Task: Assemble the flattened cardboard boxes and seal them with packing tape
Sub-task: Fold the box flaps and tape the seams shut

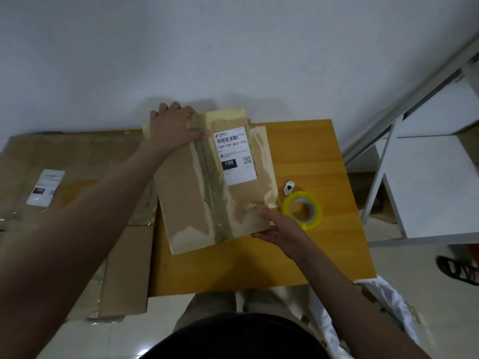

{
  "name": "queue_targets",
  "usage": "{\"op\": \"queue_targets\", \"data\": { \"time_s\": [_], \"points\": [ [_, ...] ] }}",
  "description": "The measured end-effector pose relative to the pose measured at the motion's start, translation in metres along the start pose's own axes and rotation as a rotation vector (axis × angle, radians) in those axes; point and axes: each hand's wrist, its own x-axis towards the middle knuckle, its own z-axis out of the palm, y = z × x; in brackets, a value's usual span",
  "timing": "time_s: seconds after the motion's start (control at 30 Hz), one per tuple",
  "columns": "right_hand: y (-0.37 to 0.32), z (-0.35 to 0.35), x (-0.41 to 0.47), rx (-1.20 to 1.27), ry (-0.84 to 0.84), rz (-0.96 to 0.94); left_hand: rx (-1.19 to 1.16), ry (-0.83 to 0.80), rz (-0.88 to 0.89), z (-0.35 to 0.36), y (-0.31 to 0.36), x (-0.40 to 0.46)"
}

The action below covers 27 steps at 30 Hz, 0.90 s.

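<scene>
Nearest, the right hand is seen at the near right corner of the cardboard box, fingers extended and relaxed against its edge, nothing clasped. The box lies flattened on the yellow worktop, with old tape along its seam and a shipping label whose small print is illegible. A tape roll sits just right of it. Farther off, the left hand grips the box's far edge; its fingertips are hidden behind the cardboard. More flattened cardboard lies left, partly cut off.
</scene>
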Motion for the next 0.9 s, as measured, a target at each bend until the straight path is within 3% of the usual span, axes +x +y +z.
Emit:
{"op": "queue_targets", "data": {
  "time_s": [0.2,0.43,0.7,0.9],
  "points": [
    [-0.04,0.014,-0.005,-0.083,0.088,-0.15,0.052,0.122,-0.156,-0.041,-0.019,-0.029],
    [-0.118,0.056,0.03,-0.266,0.19,-0.382,-0.044,0.078,-0.408,-0.06,-0.035,-0.087],
    [-0.172,0.118,0.091,-0.843,0.325,-0.687,-0.376,-0.109,-0.683,0.017,-0.036,-0.147],
    [-0.167,0.107,0.115,-1.032,0.288,-0.734,-0.544,-0.153,-0.635,0.059,-0.034,-0.134]
  ]
}}
